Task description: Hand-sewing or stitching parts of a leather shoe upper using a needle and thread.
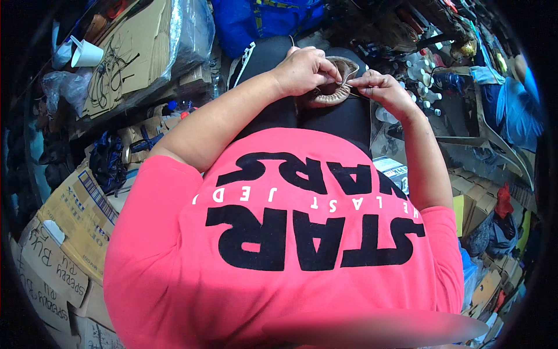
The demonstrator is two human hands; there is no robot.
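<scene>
A tan leather shoe (329, 100) with a puckered edge rests on my lap, its opening facing up between my hands. My left hand (303, 71) reaches over it from the left, thumb and fingertips pinched on a thin lace at the opening. From the right, my right hand (383, 92) pinches the lace at the shoe's rim, its fingertips close to those of my left. A thin strand sticks up beyond my left hand. What lies under the fingertips is too small to make out fully.
Flattened cardboard (131, 52) with dark cords on it lies at the far left, beside a white cup (87, 53). A blue bag (264, 17) is straight ahead. Several small bottles (423, 72) stand at right. Cardboard boxes (75, 215) fill the near left.
</scene>
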